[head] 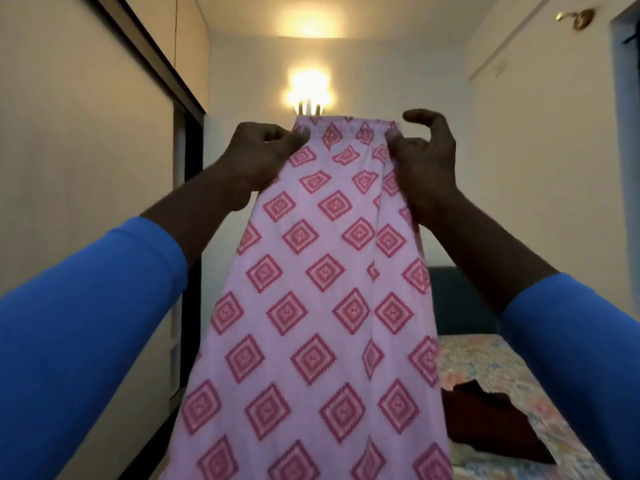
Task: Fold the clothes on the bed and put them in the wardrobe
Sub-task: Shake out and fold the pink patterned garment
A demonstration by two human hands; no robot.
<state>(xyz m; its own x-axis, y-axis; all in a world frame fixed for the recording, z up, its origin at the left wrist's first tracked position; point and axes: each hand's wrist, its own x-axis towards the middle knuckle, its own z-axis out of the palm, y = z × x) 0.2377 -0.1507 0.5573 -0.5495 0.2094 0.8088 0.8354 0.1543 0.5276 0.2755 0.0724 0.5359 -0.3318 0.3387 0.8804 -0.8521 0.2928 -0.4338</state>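
I hold up a pale pink garment [311,306] printed with red diamonds, hanging straight down from its elastic waistband at the top. My left hand [256,154] grips the left end of the waistband with curled fingers. My right hand [422,157] pinches the right end, with its index finger lifted and hooked above. The cloth hides much of the bed [491,362] with its floral sheet at lower right. A dark maroon garment [485,420] lies crumpled on that bed. The wardrobe [86,168] with pale doors runs along the left wall.
A lit wall lamp [310,95] glows on the far wall, just above the waistband. A dark headboard [457,299] stands at the bed's far end. A door frame [623,133] shows at the right edge. A narrow aisle runs between wardrobe and bed.
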